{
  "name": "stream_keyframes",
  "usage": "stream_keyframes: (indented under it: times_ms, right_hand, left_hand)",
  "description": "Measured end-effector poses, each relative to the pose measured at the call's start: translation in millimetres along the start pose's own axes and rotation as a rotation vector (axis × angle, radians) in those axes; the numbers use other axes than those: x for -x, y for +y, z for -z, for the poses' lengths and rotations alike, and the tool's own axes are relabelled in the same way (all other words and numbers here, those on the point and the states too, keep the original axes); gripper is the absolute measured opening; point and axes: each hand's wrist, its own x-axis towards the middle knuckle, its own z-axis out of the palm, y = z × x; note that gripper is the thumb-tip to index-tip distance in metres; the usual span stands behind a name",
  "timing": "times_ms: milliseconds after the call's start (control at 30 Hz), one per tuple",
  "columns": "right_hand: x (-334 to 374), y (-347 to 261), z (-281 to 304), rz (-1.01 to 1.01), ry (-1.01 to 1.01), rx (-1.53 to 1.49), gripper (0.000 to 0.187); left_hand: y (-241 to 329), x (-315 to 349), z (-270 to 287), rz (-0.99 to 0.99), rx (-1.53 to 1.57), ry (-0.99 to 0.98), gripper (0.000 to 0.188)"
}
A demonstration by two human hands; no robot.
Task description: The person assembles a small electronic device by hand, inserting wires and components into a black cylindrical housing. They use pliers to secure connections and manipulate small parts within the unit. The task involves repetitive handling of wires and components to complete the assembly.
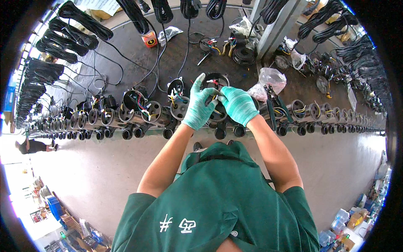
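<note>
Both my hands wear pale green knit gloves and meet over an open black cylindrical housing (217,116) at the bench's near edge. My left hand (199,105) is closed at thumb and fingers, with one finger raised. My right hand (237,105) is closed in a pinch right beside it. A bit of yellow wire shows near the fingertips, but what each hand grips is too small to tell. Just beyond them lies a round black cap (218,78). To the left stands another housing (179,108) with colored wires, next to a black round part (175,87).
Wire cutters with dark handles (272,105) lean by a clear plastic bag (272,80) to the right. Rows of similar housings (157,112) line the front edge. Bundled black cables (86,21) hang around the back. A metal post (279,29) rises behind. An orange tape roll (150,40) lies farther back.
</note>
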Motion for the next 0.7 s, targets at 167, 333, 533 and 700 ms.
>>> stream_keyframes:
  times_ms: [167,333,533,700]
  right_hand:
    - [-10,-17,4,0.08,0.071,0.071,0.015]
    - [-15,-23,6,0.156,0.075,0.069,0.017]
    - [-6,-12,6,0.15,0.155,-0.111,0.018]
    - [10,-24,11,0.07,0.375,-0.289,0.012]
  left_hand:
    - [-11,-6,11,0.038,0.273,-0.115,0.049]
    - [-13,-5,15,0.042,0.33,-0.144,0.045]
    - [-23,-4,16,-0.057,0.345,-0.162,0.029]
    - [-25,-4,14,-0.074,0.271,-0.12,0.016]
